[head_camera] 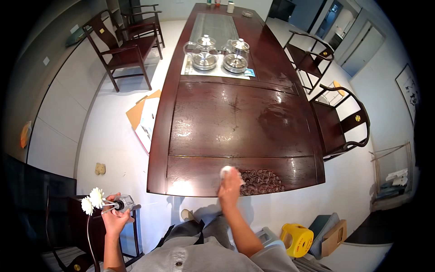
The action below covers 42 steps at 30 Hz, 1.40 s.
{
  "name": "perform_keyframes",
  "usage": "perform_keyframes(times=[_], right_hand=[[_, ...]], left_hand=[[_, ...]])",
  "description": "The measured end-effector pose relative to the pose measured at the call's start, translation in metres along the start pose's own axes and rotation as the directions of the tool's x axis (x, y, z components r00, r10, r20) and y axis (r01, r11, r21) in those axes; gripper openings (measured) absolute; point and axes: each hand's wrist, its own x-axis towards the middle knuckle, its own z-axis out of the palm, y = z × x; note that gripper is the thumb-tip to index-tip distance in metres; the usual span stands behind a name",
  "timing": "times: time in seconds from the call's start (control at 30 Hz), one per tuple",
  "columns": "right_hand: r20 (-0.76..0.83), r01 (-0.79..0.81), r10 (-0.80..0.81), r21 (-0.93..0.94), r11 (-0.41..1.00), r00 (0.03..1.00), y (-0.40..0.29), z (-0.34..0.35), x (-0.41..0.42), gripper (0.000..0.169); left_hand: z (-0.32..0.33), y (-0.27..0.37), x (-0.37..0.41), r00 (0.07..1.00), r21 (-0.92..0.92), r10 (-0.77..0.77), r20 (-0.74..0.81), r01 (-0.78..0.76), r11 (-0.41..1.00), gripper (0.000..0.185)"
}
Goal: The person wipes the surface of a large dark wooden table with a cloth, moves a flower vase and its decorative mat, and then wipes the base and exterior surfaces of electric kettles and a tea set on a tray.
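Observation:
My left hand [114, 221] grips a small clear glass bottle [127, 203] with a black neck, held off to the left of the table. White artificial flowers [96, 198] on thin stems stick out of the bottle's neck, pointing left. At the near edge of the dark red wooden table [204, 119], my right hand [229, 192] lies over a white wad [225, 171], tissue or cloth, and presses it to the tabletop. Most of the wad is hidden under the blurred fingers. Just right of this hand is a carved relief [262, 182] set into the wood.
Several glass teapots with metal lids [204, 61] stand farther up the table. Wooden armchairs [340, 124] line both sides. An open cardboard box [146, 119] lies on the floor at left. A yellow plastic stool [296, 239] and bins [321, 231] are near my right side.

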Motion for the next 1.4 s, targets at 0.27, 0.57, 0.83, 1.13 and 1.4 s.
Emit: perform_keyframes(times=[0.27,0.57,0.83,1.13,1.4], right_hand=[[0.334,0.269,-0.440,0.450,0.851,0.834,-0.151,0.050,-0.026,0.038],[0.341,0.186,-0.255,0.221,0.957,0.905,-0.027,-0.036,-0.032,0.035],[0.146,-0.045,0.049,-0.029,0.999,0.988,0.101,-0.084,-0.033,0.035],[-0.046,-0.189,0.184,-0.170,0.967,0.982,0.296,-0.152,-0.011,0.037],[-0.111,-0.491,0.479,-0.242,0.837,0.871,0.367,-0.151,0.021,0.040]], left_hand=[[-0.016,-0.005,-0.006,0.999,0.041,0.045,0.023,-0.046,0.998,0.062],[0.021,-0.004,0.011,0.985,0.049,0.097,0.145,-0.105,0.993,0.056],[0.124,0.069,0.035,0.954,-0.135,0.088,0.287,-0.051,0.990,0.054],[0.220,0.106,0.052,0.954,0.132,0.017,0.300,-0.060,0.989,0.050],[0.242,0.100,0.055,0.994,0.214,0.102,0.043,-0.109,0.971,0.052]])
